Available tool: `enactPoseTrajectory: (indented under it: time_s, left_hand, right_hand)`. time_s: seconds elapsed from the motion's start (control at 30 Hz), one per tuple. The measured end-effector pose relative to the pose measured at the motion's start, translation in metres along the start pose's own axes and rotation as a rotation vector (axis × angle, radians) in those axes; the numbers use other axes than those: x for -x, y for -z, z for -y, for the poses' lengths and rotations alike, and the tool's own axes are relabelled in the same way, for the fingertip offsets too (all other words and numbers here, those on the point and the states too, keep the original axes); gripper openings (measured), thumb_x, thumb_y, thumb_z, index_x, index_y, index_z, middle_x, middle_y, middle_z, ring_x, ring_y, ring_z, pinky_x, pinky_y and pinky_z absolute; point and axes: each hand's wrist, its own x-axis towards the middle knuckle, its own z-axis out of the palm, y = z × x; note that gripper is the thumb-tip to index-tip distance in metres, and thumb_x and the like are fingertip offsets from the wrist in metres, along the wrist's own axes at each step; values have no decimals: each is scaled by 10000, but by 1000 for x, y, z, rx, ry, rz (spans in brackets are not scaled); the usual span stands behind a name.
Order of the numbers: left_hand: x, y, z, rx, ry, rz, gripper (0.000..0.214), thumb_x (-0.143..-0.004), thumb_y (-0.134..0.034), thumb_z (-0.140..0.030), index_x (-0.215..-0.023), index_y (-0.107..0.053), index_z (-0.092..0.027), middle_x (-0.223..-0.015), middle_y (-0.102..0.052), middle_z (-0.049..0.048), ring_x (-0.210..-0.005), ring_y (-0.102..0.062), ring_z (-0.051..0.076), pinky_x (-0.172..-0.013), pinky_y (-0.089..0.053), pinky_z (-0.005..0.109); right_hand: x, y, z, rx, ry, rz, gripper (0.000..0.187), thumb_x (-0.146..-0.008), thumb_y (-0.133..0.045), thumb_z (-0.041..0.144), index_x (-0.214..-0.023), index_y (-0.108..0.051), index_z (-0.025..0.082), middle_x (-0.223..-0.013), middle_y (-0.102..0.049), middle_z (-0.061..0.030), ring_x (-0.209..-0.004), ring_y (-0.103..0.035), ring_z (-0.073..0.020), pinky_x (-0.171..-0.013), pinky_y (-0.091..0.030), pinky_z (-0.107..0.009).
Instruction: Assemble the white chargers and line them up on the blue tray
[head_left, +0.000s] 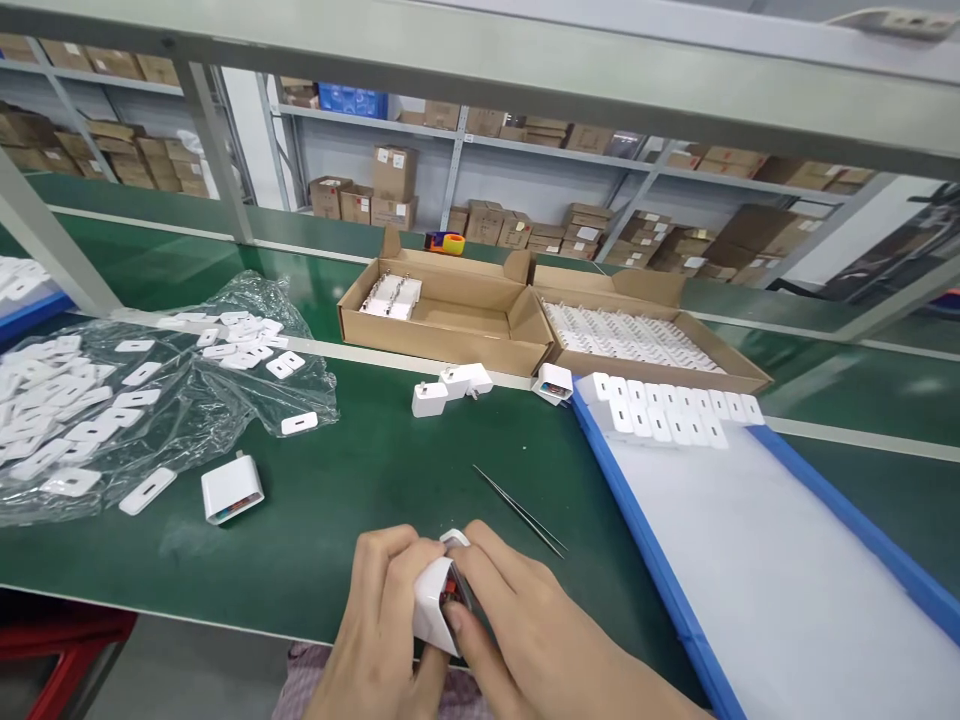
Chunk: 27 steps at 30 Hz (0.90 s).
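My left hand (386, 615) is wrapped round a white charger housing (431, 605) near the table's front edge. The housing's open end faces right, and reddish electronic parts show inside. My right hand (525, 625) is closed at that open end, its thumb at the opening. Between its fingertips shows part of a small white end cover (454, 538), mostly hidden by the fingers. Metal tweezers (521, 512) lie just beyond my right hand. To the left, another open white charger housing (232, 488) rests on the green table (337, 480).
Many loose white covers (67, 420) lie on a clear plastic bag (247, 420) at left. A few chargers (431, 398) stand ahead. Two cardboard boxes (450, 345) hold white parts. At right, a blue-edged tray (720, 540) carries rows of chargers (660, 410).
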Motion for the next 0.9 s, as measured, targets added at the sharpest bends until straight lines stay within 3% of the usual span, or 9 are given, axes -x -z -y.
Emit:
enactPoseTrajectory:
  time_s: [0.13, 0.27, 0.4, 0.47, 0.53, 0.6, 0.67, 0.77, 0.9]
  left_hand:
    - [0, -2, 2, 6, -21, -8, 391, -904, -358, -73, -1214, -422, -303, -1125, -422, 54, -1022, -508, 223, -848, -436, 337]
    - [4, -4, 2, 253, 86, 81, 411, -834, -487, -133, -1193, -372, -296, -1080, -446, 26, -901, -569, 185, -789, -465, 312]
    - [3, 0, 2, 453, 237, 163, 481, -713, -587, -104, -1066, -334, -311, -1066, -416, -26, -679, -454, 93, -632, -397, 230]
    - [-1, 7, 2, 549, 246, 211, 398, -787, -631, -221, -1093, -390, -304, -1084, -431, -11, -707, -461, 108, -646, -397, 245]
    - [-5, 15, 2, 615, 233, 282, 376, -850, -639, -467, -1145, -484, -294, -1124, -473, 24, -815, -524, 157, -696, -412, 274]
    - [-9, 21, 1, 694, 280, 343, 463, -836, -617, -629, -1141, -549, -287, -1128, -527, 43, -940, -556, 206, -774, -423, 291]
    - [-10, 23, 0, 807, 342, 369, 456, -811, -650, -645, -1073, -560, -283, -1025, -566, 25, -932, -554, 193, -795, -416, 277]
    - [-4, 17, 1, 890, 355, 368, 515, -760, -680, -677, -1078, -547, -295, -921, -530, 2, -866, -515, 175, -788, -413, 274]
    - [4, 8, 1, 767, 313, 245, 677, -823, -496, -764, -1339, -428, -331, -1165, -510, 65, -1001, -551, 245, -906, -439, 381]
  right_hand:
    - [3, 0, -3, -63, -22, -19, 192, -949, -355, 112, -988, -542, 138, -894, -554, -83, -733, -538, -213, -621, -528, -333]
    - [9, 12, -6, -229, -110, 17, 151, -997, -394, 201, -929, -528, 209, -889, -567, -40, -773, -571, -192, -670, -527, -316]
    - [19, 22, -10, -258, -163, -132, 248, -993, -311, 103, -1088, -461, 275, -907, -610, 1, -732, -610, -136, -677, -528, -237]
    - [24, 20, -12, -272, -162, -235, 316, -985, -341, 91, -1215, -382, 304, -897, -652, 16, -715, -643, -129, -652, -531, -211]
    - [30, 15, -12, -337, -156, -325, 384, -980, -411, 106, -1282, -346, 334, -864, -689, 41, -719, -678, -121, -669, -540, -186]
    - [33, 10, -9, -417, -205, -391, 348, -964, -494, 121, -1221, -462, 355, -855, -712, 59, -719, -694, -106, -675, -539, -156]
    - [34, 4, -4, -504, -291, -457, 225, -940, -572, 159, -1069, -620, 337, -848, -722, 52, -708, -695, -109, -644, -536, -144]
    - [31, -4, 6, -651, -429, -584, 101, -904, -642, 250, -922, -734, 287, -748, -705, 16, -649, -672, -143, -592, -542, -176]
    - [29, -11, 12, -707, -562, -691, 105, -872, -675, 289, -894, -776, 270, -742, -717, -8, -659, -675, -167, -606, -562, -204]
